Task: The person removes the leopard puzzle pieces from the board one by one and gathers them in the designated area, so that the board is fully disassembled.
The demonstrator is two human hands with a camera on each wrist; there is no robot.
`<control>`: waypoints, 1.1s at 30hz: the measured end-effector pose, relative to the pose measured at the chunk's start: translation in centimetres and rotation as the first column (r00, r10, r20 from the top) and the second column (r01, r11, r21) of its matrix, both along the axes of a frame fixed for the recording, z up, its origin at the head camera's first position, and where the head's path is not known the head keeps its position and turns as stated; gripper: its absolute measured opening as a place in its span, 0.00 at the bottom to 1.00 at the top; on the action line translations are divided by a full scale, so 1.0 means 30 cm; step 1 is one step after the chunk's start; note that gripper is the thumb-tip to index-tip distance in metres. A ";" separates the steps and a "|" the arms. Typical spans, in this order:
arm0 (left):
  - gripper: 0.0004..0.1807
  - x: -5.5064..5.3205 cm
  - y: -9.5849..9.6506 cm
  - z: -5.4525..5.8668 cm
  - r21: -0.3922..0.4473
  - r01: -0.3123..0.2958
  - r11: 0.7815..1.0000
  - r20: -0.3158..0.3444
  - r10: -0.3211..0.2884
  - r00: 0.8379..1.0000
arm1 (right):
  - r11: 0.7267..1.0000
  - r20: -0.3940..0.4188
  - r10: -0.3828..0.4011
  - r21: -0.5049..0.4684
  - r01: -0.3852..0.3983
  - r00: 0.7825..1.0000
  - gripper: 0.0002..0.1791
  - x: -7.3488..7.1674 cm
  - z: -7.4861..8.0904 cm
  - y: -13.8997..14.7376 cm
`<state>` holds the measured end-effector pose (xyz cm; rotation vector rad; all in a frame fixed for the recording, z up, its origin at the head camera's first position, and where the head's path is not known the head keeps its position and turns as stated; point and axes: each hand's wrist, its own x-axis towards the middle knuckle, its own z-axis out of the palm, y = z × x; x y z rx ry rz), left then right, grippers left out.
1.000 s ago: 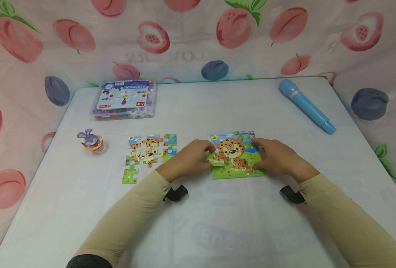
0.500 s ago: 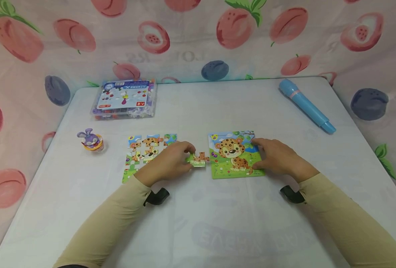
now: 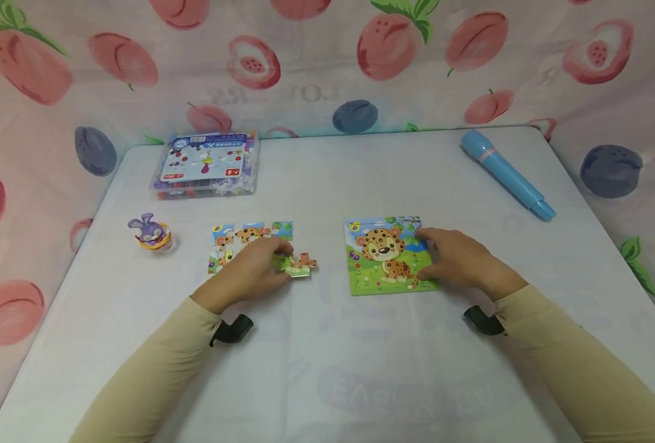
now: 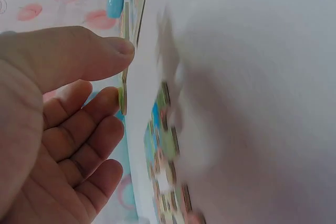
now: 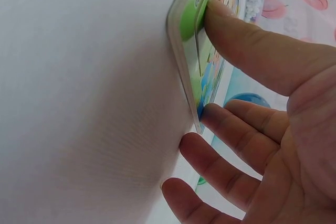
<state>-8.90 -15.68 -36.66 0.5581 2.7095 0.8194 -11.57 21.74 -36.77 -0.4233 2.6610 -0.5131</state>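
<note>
My left hand (image 3: pixel 250 274) pinches a jigsaw piece (image 3: pixel 301 263) with green grass and spotted paws between thumb and fingers. It is over the lower right of a group of puzzle pieces (image 3: pixel 252 231), hiding part of them. In the left wrist view the held piece (image 4: pixel 123 100) appears edge-on, above the tabletop beside the laid pieces (image 4: pixel 167 142). A square leopard-cub puzzle board (image 3: pixel 370 271) lies to the right. Along its right side rests my right hand (image 3: pixel 456 257), thumb on the face of the board (image 5: pixel 185 27) and fingertips by its edge in the right wrist view.
A clear plastic case (image 3: pixel 205 163) with a printed label stands at the back left. Nearer sits a small purple rabbit toy (image 3: pixel 150 232). Toward the back right lies a blue microphone-shaped toy (image 3: pixel 507 175). A fruit-print sheet (image 3: pixel 305 61) hangs behind the white table (image 3: pixel 394 369).
My left hand has carried the jigsaw piece leftward from over the board to the laid-out pieces, uncovering the board's left part. The right hand stays at the board's right side.
</note>
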 end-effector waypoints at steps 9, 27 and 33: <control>0.20 0.032 -0.093 0.005 0.004 -0.038 0.999 0.005 0.038 0.999 | 1.000 0.006 -0.008 -0.002 0.008 1.000 0.47 0.004 -0.005 -0.001; 0.19 0.081 -0.197 0.003 -0.029 -0.078 0.997 0.012 0.078 0.997 | 1.000 -0.002 0.005 0.003 -0.005 1.000 0.46 0.003 0.000 0.001; 0.19 0.102 -0.214 -0.006 -0.046 -0.103 0.994 0.021 0.104 0.994 | 1.000 -0.007 0.008 0.006 -0.008 1.000 0.46 0.002 0.000 0.000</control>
